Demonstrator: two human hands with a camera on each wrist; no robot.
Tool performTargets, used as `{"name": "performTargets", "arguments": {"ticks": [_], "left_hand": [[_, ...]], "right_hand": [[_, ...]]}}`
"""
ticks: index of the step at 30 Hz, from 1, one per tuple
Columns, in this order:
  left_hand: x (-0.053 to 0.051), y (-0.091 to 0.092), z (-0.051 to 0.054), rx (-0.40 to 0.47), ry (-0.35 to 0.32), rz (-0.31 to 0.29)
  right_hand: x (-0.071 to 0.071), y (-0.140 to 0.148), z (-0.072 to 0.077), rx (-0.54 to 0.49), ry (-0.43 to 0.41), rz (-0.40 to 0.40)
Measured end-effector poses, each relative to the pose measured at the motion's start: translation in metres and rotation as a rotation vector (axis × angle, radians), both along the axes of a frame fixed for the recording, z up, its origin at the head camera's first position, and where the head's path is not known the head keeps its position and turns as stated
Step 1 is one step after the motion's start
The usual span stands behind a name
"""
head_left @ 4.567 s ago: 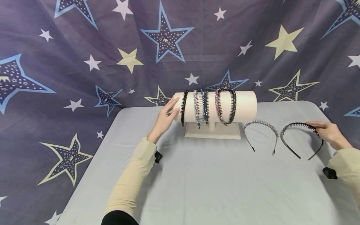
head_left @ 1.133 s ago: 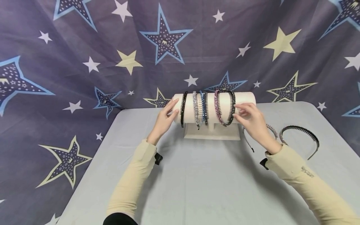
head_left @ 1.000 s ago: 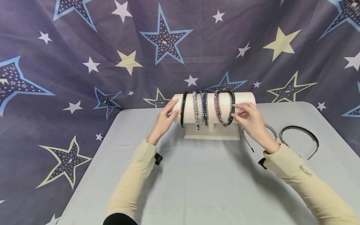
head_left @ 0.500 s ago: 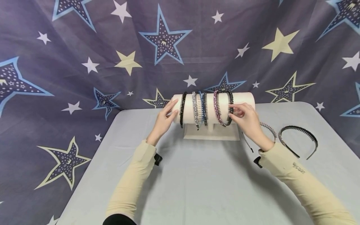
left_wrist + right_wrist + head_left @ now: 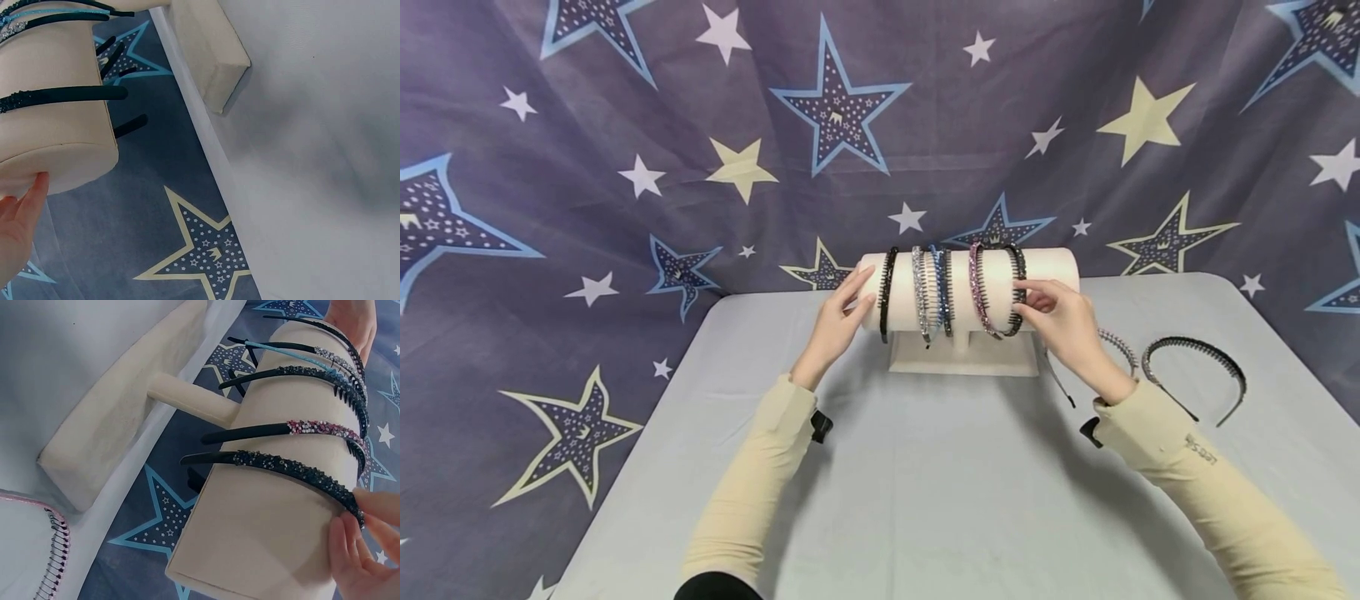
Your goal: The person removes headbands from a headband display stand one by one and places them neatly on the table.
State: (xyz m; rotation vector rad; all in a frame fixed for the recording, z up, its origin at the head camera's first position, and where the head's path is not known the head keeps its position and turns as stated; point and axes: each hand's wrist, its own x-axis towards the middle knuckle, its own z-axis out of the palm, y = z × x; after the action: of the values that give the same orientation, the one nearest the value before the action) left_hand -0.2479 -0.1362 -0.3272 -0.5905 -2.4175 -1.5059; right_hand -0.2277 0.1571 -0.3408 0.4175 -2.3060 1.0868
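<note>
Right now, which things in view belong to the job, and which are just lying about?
Likely in the job:
white display roll, left hand at its end
dark headband, pinched by right hand
other headbands around the roll

Seemingly lying about:
loose black headband
partly hidden headband beside it

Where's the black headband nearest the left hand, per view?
Head: black headband near the left end of the cream roll, beside the left hand.
Left wrist: black headband, upper left.
Right wrist: black headband, top right, farthest band.
Shared landmark: cream roll.
</note>
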Motion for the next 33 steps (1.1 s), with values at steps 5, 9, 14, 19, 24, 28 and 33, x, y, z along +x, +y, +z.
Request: {"name": "performTargets", "arguments": {"ticks": [5, 9, 14, 19, 24, 28, 33], "left_hand": [[-0.002, 0.0, -0.001, 0.02, 0.006, -0.009], [-0.004, -0.001, -0.003, 0.04, 0.008, -0.022], [-0.017, -0.005, -0.016, 0.025, -0.002, -0.005], [-0.024, -0.007, -0.025, 0.012, 0.008, 0.022], [-0.023, -0.009, -0.026, 0.011, 0.001, 0.023], [-0.022, -0.008, -0.024, 0.03, 0.003, 0.01], [-0.005, -0.001, -0.006, 0.023, 0.0, 0.012]], "right_hand": [[-0.002, 0.003, -0.001, -0.014, 0.013, 0.006], [-0.001, 0.007, -0.001, -0.028, 0.023, 0.013], [-0.001, 0.01, -0.002, -0.042, 0.023, 0.013], [-0.002, 0.013, -0.003, -0.055, 0.022, 0.008], [-0.001, 0.018, -0.005, -0.085, 0.016, 0.015], [0.0, 0.023, -0.005, -0.094, 0.011, 0.011], [0.002, 0.029, -0.004, -0.075, -0.007, -0.013]]}}
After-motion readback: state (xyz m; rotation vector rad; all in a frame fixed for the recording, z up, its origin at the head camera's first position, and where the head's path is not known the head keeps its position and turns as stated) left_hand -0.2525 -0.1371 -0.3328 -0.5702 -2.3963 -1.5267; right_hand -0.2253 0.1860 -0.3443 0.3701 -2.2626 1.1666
